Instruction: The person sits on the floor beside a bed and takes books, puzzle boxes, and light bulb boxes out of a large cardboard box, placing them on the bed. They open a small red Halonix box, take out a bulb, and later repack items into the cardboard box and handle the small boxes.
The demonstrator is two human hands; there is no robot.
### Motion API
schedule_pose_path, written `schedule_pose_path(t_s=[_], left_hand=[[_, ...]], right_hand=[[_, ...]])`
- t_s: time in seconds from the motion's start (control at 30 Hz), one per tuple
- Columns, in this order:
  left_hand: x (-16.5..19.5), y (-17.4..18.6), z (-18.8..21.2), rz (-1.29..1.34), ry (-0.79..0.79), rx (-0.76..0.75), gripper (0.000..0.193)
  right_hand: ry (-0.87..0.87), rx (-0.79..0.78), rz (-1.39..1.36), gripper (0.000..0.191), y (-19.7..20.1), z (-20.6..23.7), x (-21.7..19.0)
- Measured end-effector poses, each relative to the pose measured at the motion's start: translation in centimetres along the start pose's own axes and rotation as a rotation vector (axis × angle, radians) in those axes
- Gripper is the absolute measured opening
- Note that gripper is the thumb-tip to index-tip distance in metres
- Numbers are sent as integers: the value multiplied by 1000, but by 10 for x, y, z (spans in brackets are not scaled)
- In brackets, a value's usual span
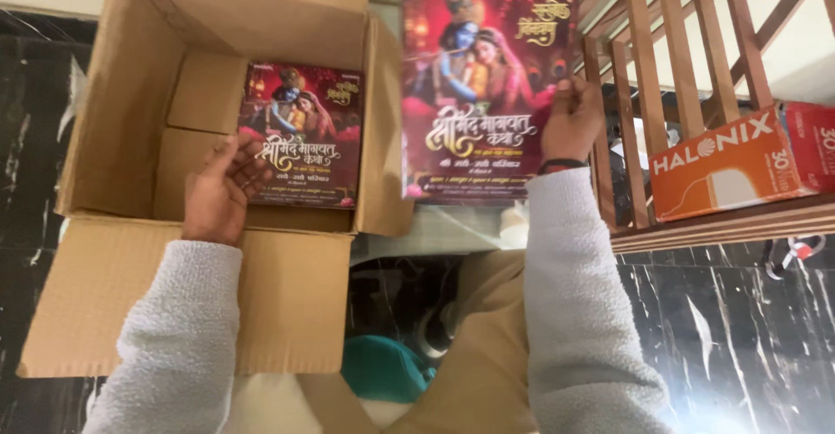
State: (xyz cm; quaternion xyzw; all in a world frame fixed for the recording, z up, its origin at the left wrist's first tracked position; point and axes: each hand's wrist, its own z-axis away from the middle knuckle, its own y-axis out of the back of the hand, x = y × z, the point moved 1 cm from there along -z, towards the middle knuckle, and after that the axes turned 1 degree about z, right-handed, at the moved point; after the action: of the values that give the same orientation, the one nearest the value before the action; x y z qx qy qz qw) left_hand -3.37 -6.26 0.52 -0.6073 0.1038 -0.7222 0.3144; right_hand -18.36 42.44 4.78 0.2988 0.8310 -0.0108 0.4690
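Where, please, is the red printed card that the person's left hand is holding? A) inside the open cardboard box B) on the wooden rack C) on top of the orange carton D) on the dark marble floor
A: the left hand holds the red printed card down inside the open cardboard box.

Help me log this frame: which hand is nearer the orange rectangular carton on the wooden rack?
Right. The right hand grips a red illustrated booklet just left of the orange rectangular carton; the left hand is far off, inside the open brown cardboard box.
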Motion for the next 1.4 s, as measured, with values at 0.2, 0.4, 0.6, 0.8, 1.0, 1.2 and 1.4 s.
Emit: schedule_pose_path(t_s=[0.2,0.4,0.6,0.8,1.0,1.2,1.4], left_hand=[[0,3,-2,13,-5,1,27],[-2,6,-7,14,9,-3,25],[0,1,-8,26,30,4,20],[5,-7,-8,-69,54,54,20],[-1,5,-30,-496,-236,203,30],[8,20,-43,-1441,70,214,70],[-4,10,-47,-1657,462,13,99]], right_hand=[[55,58,302,14,20,-9,32],[-108,2,456,15,4,-7,34],[-167,-113,452,41,-9,-2,32],[-159,-185,179,36,-20,3,20],[-297,-349,-134,17,-32,23,-17],[-271,-369,-156,21,-31,28,-45],[-287,-350,-182,22,-30,24,-45]])
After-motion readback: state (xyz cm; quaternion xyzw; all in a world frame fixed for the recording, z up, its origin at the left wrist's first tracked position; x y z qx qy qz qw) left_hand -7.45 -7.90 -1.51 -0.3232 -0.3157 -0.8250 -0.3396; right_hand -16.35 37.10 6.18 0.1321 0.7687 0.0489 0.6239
